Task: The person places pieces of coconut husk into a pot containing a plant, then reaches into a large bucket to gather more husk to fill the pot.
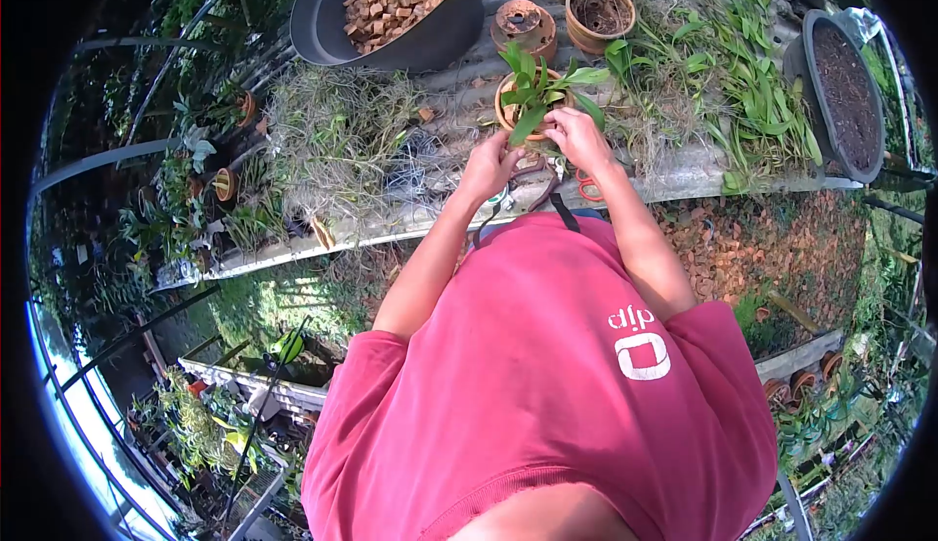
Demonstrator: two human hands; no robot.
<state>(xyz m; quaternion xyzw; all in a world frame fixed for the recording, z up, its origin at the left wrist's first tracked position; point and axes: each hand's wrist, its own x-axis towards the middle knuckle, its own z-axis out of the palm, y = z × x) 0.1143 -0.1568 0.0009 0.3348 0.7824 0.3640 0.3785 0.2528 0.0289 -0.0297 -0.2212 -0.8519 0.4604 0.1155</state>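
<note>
A leafy green plant (531, 94) stands in a small terracotta pot (503, 111) near the front edge of the corrugated bench. My left hand (490, 164) is at the near left side of this pot, with its fingers curled together close to a leaf tip. Against the near right rim, below the leaves, my right hand (578, 138) has thumb and fingers pinched together. What either hand grips is too small to make out. Red-handled scissors (588, 187) and a dark strap (564, 213) lie just in front of the hands.
A large black tub (445, 38) of brick chunks is at the back left. Behind the plant are terracotta pots (599, 15). Dry roots (332, 135) lie left, loose green plants (757, 82) right, beside a tub of dark soil (848, 96).
</note>
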